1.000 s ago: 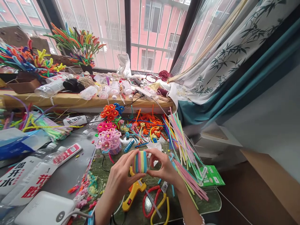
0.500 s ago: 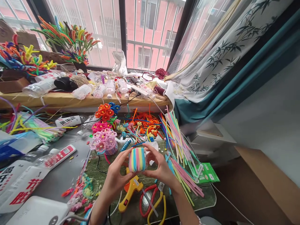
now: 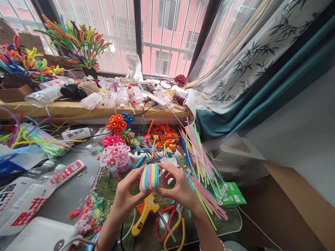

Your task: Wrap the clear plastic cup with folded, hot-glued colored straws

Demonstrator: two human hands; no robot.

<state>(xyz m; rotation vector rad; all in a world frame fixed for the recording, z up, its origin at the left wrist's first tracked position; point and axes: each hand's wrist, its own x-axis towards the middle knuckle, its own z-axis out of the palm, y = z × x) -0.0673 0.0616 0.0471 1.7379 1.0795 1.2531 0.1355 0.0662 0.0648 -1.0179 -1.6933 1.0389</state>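
Note:
Between my two hands is a small rounded piece covered in pastel pipe cleaners (image 3: pixel 149 177), striped pink, yellow, blue and white. My left hand (image 3: pixel 128 190) grips its left side, thumb below and fingers above. On the other side, my right hand (image 3: pixel 178 184) pinches it by a clear edge that sticks out at the right. Below them on the table lie a yellow hot glue gun (image 3: pixel 143 216) with a glue stick behind it, and scissors with red handles (image 3: pixel 157 226). Yellow-handled pliers (image 3: pixel 180 232) lie beside the scissors.
Pipe-cleaner flowers (image 3: pixel 115 155) stand left of centre. Loose pastel pipe cleaners (image 3: pixel 206 195) spread at the right by a green packet (image 3: pixel 234 194). Plastic bottles (image 3: pixel 28 209) and a white power bank (image 3: pixel 42 235) lie at the left. A cluttered sill (image 3: pixel 99 111) runs behind.
The striped piece has turned and shifted slightly left in my hands, showing more of its clear right edge. Both hands have moved a little left with it.

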